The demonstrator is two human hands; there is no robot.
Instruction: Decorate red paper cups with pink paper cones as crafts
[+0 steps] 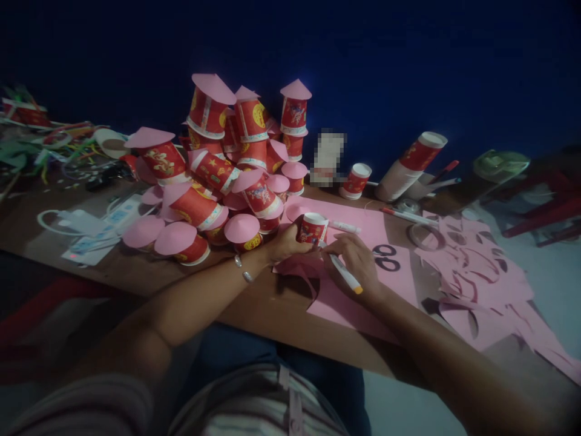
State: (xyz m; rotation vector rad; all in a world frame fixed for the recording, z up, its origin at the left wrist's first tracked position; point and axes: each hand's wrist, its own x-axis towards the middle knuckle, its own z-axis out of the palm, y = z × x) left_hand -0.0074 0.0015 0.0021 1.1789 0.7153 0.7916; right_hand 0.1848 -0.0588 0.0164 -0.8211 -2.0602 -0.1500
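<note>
My left hand (pixel 290 243) is closed around a red paper cup (pixel 313 229) with a printed pattern and a white rim, holding it over the pink paper sheet (pixel 358 312). In my right hand (pixel 356 260) is a white marker with an orange end (pixel 345 274), pinched like a pen, its front end close to the lower part of the cup. Whether the tip touches the cup is too small to tell. Just behind the cup lies a white marker cap or tube (pixel 344 226). Black ring shapes (pixel 388 264) sit on the sheet beside my right hand.
A pile of red cups with pink cone tops (pixel 213 163) stands on the left. Pink paper scraps (pixel 476 266) and a tape roll (pixel 426 236) lie right. Behind are a single cup (pixel 356 181) and a leaning cup stack (pixel 411 163). A power strip (pixel 104 230) lies left.
</note>
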